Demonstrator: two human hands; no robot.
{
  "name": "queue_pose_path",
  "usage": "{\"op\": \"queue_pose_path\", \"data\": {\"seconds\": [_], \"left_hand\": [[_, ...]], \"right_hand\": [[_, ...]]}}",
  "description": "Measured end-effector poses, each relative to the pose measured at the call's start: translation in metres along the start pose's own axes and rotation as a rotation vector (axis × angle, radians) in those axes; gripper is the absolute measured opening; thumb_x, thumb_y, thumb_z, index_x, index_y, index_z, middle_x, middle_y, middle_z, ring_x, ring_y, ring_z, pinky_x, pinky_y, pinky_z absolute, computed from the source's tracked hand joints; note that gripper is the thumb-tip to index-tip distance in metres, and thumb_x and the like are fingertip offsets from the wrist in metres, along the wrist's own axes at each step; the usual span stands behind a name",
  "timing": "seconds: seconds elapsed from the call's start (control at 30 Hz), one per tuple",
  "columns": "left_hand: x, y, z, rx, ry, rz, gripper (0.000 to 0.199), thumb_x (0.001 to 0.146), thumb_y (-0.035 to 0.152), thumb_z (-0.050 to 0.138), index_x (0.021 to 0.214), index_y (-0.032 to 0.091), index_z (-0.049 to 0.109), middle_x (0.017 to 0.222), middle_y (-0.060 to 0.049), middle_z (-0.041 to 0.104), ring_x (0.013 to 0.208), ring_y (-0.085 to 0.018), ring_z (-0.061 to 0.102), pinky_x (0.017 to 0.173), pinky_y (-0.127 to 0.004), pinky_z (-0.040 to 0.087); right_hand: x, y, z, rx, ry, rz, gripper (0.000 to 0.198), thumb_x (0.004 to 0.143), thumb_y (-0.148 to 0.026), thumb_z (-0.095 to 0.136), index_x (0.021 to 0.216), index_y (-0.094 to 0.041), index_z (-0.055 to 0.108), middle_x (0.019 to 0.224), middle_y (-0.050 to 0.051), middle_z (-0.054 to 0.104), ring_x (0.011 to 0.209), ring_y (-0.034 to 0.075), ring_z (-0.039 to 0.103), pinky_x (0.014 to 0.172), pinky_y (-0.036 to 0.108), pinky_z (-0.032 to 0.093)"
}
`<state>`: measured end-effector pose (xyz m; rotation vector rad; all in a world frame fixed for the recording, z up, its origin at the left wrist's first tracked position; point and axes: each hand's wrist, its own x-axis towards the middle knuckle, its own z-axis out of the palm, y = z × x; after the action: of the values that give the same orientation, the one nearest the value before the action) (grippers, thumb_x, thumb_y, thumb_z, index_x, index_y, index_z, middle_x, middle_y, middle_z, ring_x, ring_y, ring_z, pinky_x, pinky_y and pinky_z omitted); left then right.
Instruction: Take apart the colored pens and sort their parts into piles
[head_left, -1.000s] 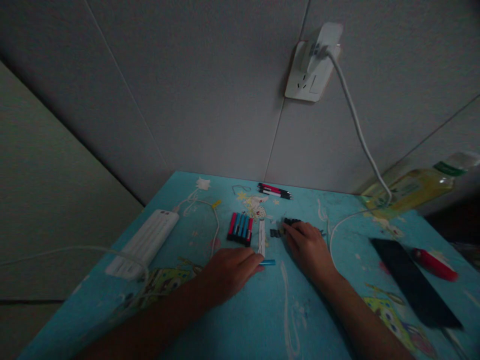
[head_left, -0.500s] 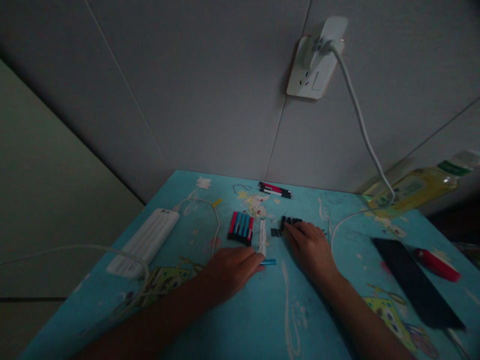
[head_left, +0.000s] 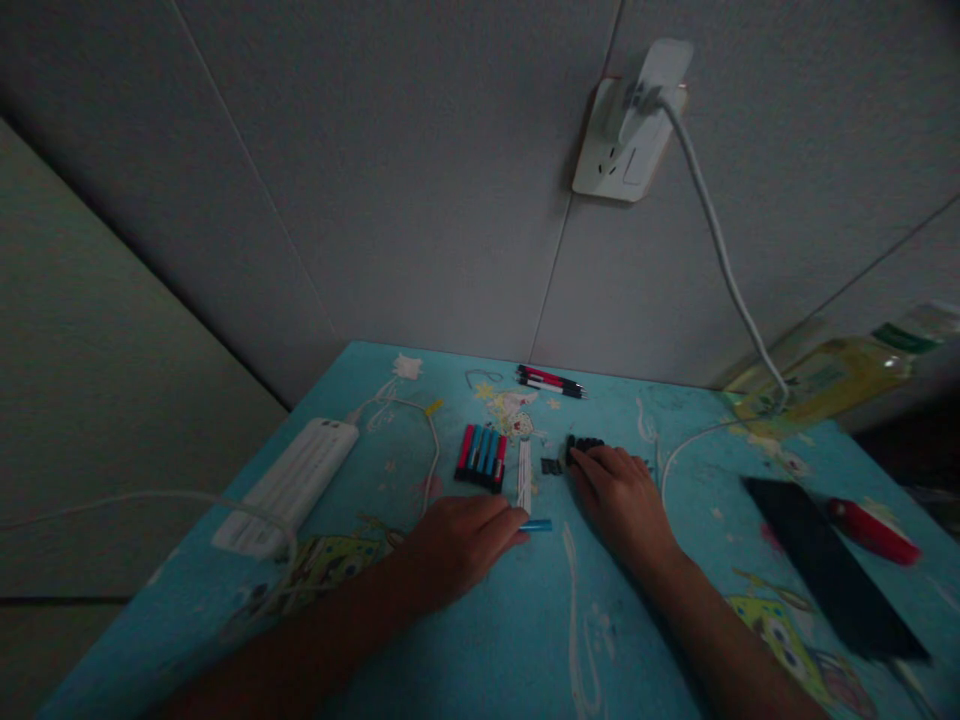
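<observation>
My left hand (head_left: 474, 540) is closed around a blue pen barrel (head_left: 537, 525), whose end sticks out to the right of the fingers. My right hand (head_left: 621, 490) has its fingers pinched at the left end of a row of black pen parts (head_left: 587, 443); the hand covers part of that row. Small dark pieces (head_left: 551, 466) lie just left of it. Between the hands is a bundle of thin white pen refills (head_left: 524, 470). Left of the refills, several red and blue pen barrels (head_left: 482, 452) with black grips lie side by side.
Assembled pens (head_left: 551, 382) lie near the wall. A white power strip (head_left: 289, 485) with cables is on the left. On the right are a dark flat object (head_left: 829, 560), a red object (head_left: 874, 530) and a bottle of yellow liquid (head_left: 832, 380). A white cable hangs from the wall socket (head_left: 611, 160).
The leftmost black part has shifted slightly right, closer to its row, with my right fingers on it. My left hand keeps the blue barrel in about the same place.
</observation>
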<state>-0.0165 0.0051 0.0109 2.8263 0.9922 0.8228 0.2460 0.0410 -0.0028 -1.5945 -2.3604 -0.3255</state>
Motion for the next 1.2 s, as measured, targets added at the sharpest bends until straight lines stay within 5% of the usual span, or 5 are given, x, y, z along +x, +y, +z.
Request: {"op": "queue_pose_path", "data": {"seconds": [1.2], "left_hand": [[-0.0011,-0.0016,0.0030,-0.003,-0.004,0.018,0.024,0.104,0.032,0.042,0.105,0.017,0.060,0.078,-0.001,0.062,0.069,-0.014,0.062,0.060,-0.025,0.047]], "right_hand": [[-0.0044,0.0054,-0.0070,-0.025,-0.040,0.083,0.028,0.097,-0.024,0.052,0.122,-0.020,0.067,0.108,0.010,0.068,0.095,0.024,0.060,0.084,0.037,0.040]]}}
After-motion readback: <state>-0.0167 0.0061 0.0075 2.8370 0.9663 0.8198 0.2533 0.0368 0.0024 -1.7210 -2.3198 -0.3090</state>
